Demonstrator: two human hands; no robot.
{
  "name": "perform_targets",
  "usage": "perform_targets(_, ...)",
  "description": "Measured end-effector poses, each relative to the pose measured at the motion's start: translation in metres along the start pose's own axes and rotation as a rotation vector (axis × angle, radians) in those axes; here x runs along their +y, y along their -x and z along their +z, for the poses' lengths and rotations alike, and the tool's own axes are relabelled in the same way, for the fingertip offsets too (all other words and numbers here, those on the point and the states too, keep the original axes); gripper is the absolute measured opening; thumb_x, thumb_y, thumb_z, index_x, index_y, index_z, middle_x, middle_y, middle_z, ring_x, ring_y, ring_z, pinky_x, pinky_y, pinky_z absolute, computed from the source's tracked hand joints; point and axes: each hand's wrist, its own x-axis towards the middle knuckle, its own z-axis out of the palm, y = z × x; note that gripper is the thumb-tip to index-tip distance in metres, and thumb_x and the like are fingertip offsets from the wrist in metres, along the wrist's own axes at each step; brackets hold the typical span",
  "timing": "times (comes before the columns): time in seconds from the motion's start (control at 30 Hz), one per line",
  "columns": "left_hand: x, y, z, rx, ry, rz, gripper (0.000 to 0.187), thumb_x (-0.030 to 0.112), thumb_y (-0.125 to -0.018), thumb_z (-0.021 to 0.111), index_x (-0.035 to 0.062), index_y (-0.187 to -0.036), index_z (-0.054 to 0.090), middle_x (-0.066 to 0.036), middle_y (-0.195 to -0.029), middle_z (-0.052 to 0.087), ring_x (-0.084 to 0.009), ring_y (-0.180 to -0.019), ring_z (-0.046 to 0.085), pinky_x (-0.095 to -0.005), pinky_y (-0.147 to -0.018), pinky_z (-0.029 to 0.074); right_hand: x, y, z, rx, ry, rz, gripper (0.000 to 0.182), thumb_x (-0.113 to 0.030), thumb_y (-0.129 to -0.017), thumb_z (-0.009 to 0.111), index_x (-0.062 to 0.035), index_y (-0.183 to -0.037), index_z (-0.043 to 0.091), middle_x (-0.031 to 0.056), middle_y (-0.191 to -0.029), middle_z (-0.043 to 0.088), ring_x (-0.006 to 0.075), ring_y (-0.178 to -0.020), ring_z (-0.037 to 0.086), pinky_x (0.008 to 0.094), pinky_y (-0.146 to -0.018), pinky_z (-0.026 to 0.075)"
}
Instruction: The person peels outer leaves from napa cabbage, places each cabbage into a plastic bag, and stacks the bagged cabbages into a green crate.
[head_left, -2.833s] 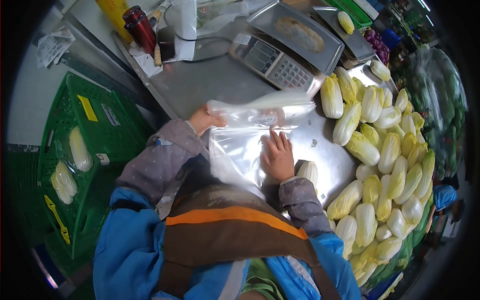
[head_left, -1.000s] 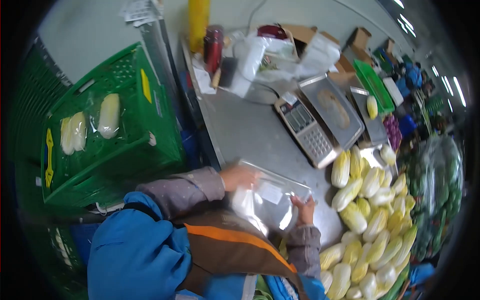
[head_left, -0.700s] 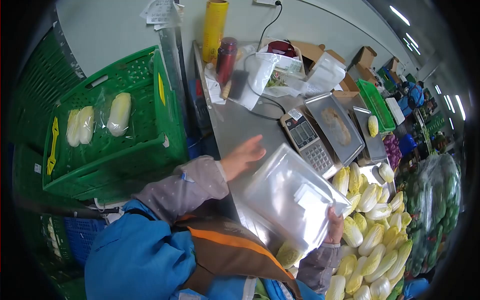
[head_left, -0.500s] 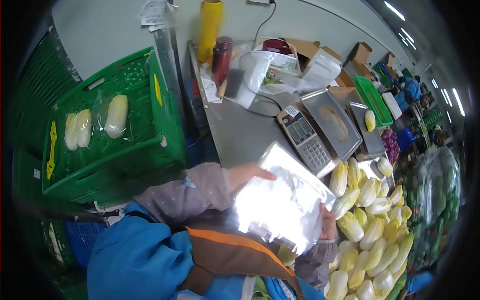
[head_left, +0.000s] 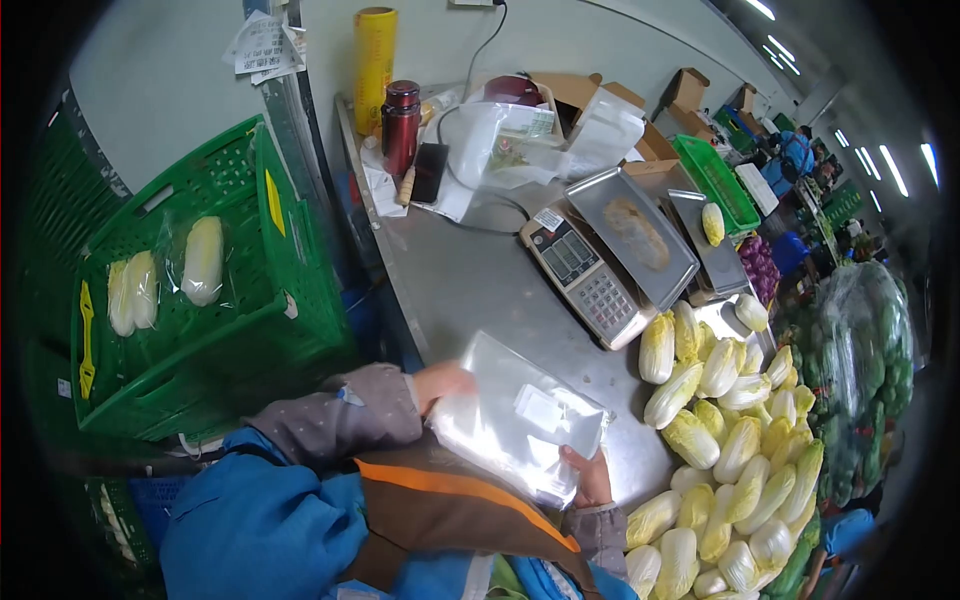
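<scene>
A flat stack of clear plastic bags (head_left: 515, 410) lies across my front, low over the steel table edge, with light glaring off it. My left hand (head_left: 442, 385) grips its left edge; the fingers are slightly blurred. At the lower right corner, my right hand (head_left: 588, 474) has its thumb on top and the fingers underneath, mostly hidden. Just right of my right hand is a large heap of small napa cabbages (head_left: 735, 450). Farther left, a green crate (head_left: 225, 345) holds several cabbages wrapped in clear plastic (head_left: 203, 262).
A weighing scale (head_left: 590, 285) with a metal pan stands on the steel table (head_left: 440, 270). Behind are a red thermos (head_left: 400, 128), a yellow film roll (head_left: 375, 70), a phone (head_left: 430, 172) and cardboard boxes. Wrapped green vegetables (head_left: 855, 370) stand at right; a person in blue (head_left: 793, 152) is far off.
The bags have tilted and shifted down and left, so the glare is smaller. My left hand has slid to their left edge. The view has turned slightly.
</scene>
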Motion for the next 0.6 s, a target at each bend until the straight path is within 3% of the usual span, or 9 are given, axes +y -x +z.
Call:
perform_targets(0.13,0.050,-0.019,0.036,0.016,-0.371,0.317,0.053,0.004,-0.075,0.063,0.0010,-0.125,0.043,-0.008,-0.107,0.056,-0.0150,-0.098,0.054,-0.0283,-0.087,0.042,-0.053,0.009,0.010,0.086,0.011,-0.259,0.046,0.003,-0.075,0.058,0.0023,-0.119,0.044,0.0107,-0.101,0.058,0.0214,-0.092,0.058,0.0337,-0.080,0.047)
perform_targets(0.17,0.066,-0.010,0.047,0.016,-0.363,0.310,0.053,0.004,-0.075,0.063,0.0010,-0.125,0.043,-0.008,-0.107,0.056,-0.0150,-0.098,0.054,-0.0283,-0.087,0.042,-0.074,0.020,0.019,0.076,-0.018,-0.315,0.044,0.002,-0.074,0.060,0.0029,-0.115,0.046,0.0103,-0.097,0.059,0.0206,-0.087,0.059,0.0329,-0.078,0.048)
perform_targets(0.23,0.091,0.002,0.064,-0.249,-0.364,0.352,0.058,0.005,-0.073,0.068,0.0029,-0.125,0.043,-0.008,-0.109,0.056,-0.0153,-0.099,0.053,-0.0305,-0.089,0.042,-0.085,0.025,0.025,0.063,-0.047,-0.378,0.041,0.001,-0.072,0.061,0.0035,-0.112,0.048,0.0098,-0.093,0.060,0.0199,-0.083,0.059,0.0321,-0.075,0.048)
perform_targets(0.3,0.087,-0.009,0.054,-0.245,-0.375,0.360,0.058,0.004,-0.073,0.069,0.0031,-0.125,0.043,-0.007,-0.110,0.056,-0.0151,-0.099,0.053,-0.0313,-0.089,0.042,-0.075,0.016,0.020,0.073,-0.101,-0.452,0.038,-0.002,-0.074,0.061,0.0033,-0.110,0.049,0.0090,-0.091,0.059,0.0192,-0.082,0.059,0.0321,-0.074,0.049)
perform_targets(0.37,0.074,-0.045,0.022,-0.152,-0.534,0.356,0.051,0.012,-0.076,0.069,0.0024,-0.121,0.048,-0.010,-0.111,0.058,-0.0205,-0.102,0.054,-0.0326,-0.090,0.041,-0.023,-0.027,-0.016,0.116,0.039,-0.204,0.027,-0.006,-0.076,0.063,0.0018,-0.100,0.054,0.0074,-0.090,0.059,0.0175,-0.078,0.057,0.0295,-0.068,0.046)
perform_targets(0.47,0.015,-0.135,-0.061,-0.048,-1.757,0.110,0.045,0.028,-0.079,0.066,0.0008,-0.113,0.055,-0.016,-0.106,0.060,-0.0288,-0.102,0.055,-0.0322,-0.090,0.041,0.075,-0.095,-0.025,0.167,0.040,0.148,0.029,0.000,-0.075,0.064,0.0043,-0.102,0.055,0.0077,-0.090,0.059,0.0186,-0.075,0.056,0.0310,-0.066,0.045)
perform_targets(0.5,-0.003,-0.161,-0.083,-0.055,-2.241,0.001,0.046,0.033,-0.079,0.064,0.0005,-0.110,0.057,-0.018,-0.105,0.060,-0.0308,-0.102,0.055,-0.0329,-0.089,0.042,0.069,-0.091,-0.001,0.279,0.015,0.067,0.030,0.005,-0.074,0.063,0.0043,-0.104,0.055,0.0086,-0.092,0.059,0.0197,-0.078,0.057,0.0315,-0.070,0.047)
perform_targets(0.53,-0.002,-0.182,-0.097,-0.049,-2.255,0.031,0.046,0.033,-0.079,0.064,0.0005,-0.110,0.057,-0.018,-0.105,0.060,-0.0308,-0.102,0.055,-0.0329,-0.089,0.042,0.081,-0.106,-0.015,0.200,-0.072,0.053,0.032,0.008,-0.074,0.063,0.0035,-0.105,0.055,0.0082,-0.092,0.059,0.0204,-0.080,0.057,0.0319,-0.072,0.048)
perform_targets(0.6,-0.033,-0.190,-0.115,0.178,-1.851,0.099,0.049,0.033,-0.075,0.069,0.0008,-0.110,0.056,-0.018,-0.104,0.060,-0.0300,-0.099,0.056,-0.0369,-0.086,0.044,0.064,-0.086,0.000,0.231,-0.065,0.108,0.032,0.008,-0.074,0.063,0.0034,-0.105,0.055,0.0078,-0.092,0.059,0.0202,-0.082,0.058,0.0318,-0.074,0.048)
